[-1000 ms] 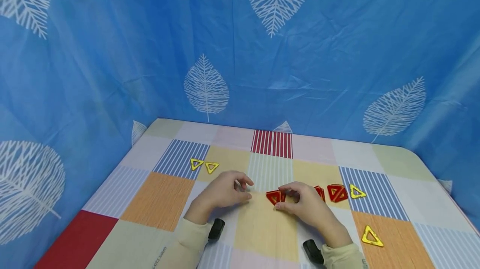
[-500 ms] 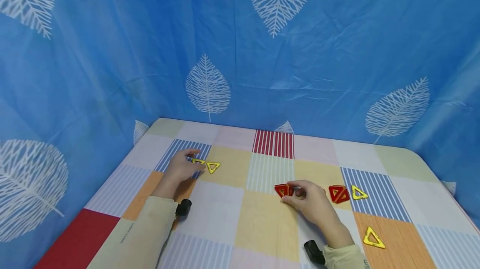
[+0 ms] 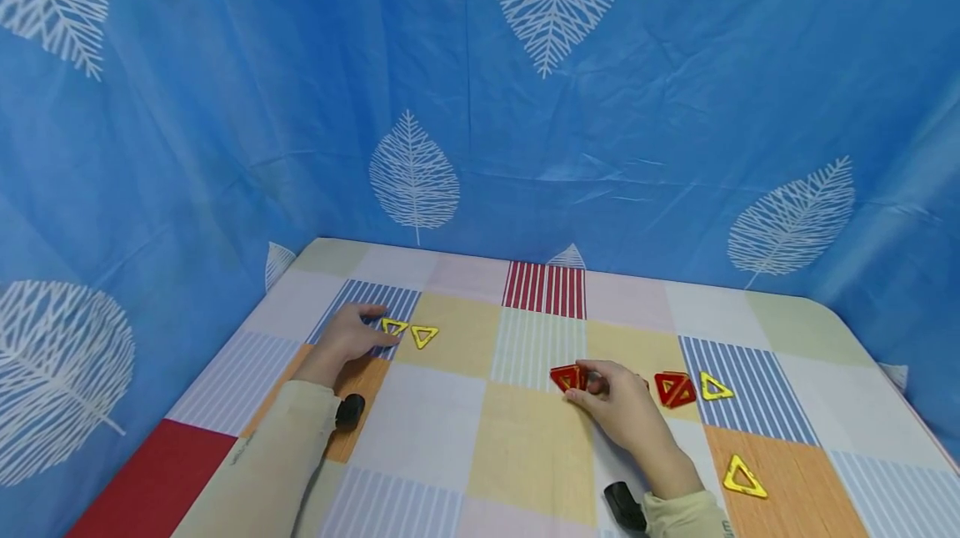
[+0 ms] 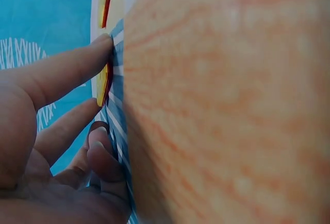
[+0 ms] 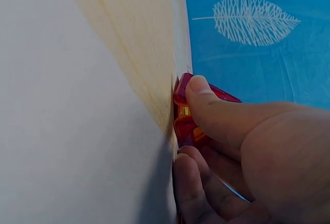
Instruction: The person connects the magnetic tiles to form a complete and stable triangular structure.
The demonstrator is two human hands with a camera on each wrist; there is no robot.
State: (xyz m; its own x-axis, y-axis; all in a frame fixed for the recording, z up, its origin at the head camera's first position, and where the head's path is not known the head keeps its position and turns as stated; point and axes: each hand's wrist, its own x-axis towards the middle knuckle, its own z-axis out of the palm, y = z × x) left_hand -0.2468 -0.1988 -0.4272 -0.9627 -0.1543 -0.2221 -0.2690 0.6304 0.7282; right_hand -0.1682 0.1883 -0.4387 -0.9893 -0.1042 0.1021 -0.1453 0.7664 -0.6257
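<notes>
A: Two hands are at work on the tabletop (image 3: 525,455). How do they stand?

B: Left hand (image 3: 347,338) lies far to the left, and its fingers (image 4: 67,69) are nearly straight. One fingertip touches the edge of a yellow triangle (image 3: 393,326), which lies flat on a blue striped square. A second yellow triangle (image 3: 423,335) is just beside it, not touched. Right hand (image 3: 618,404) rests near the middle, and its thumb (image 5: 206,100) and curled fingers pinch a red triangle (image 3: 566,377) against the cloth.

A: Are there other pieces?

B: Yes. A red pair (image 3: 675,389) lies to the right of that hand, then one yellow triangle (image 3: 714,387) close beside it, and another one (image 3: 742,476) nearer to the person.

A: How will such a piece handle?

B: It looks like a hollow frame of hard plastic, so probably light and stiff, not fragile. It lies very flat, so lifting it from above seems difficult. Better to push a fingertip under one edge, or hook a finger in the open middle, then pinch one side of the frame. The smooth plastic may slide on the cloth.

A: Any writing to read?

B: Some small print is on the left sleeve (image 3: 247,471), but it is too small to read. No brand shows on the pieces.
</notes>
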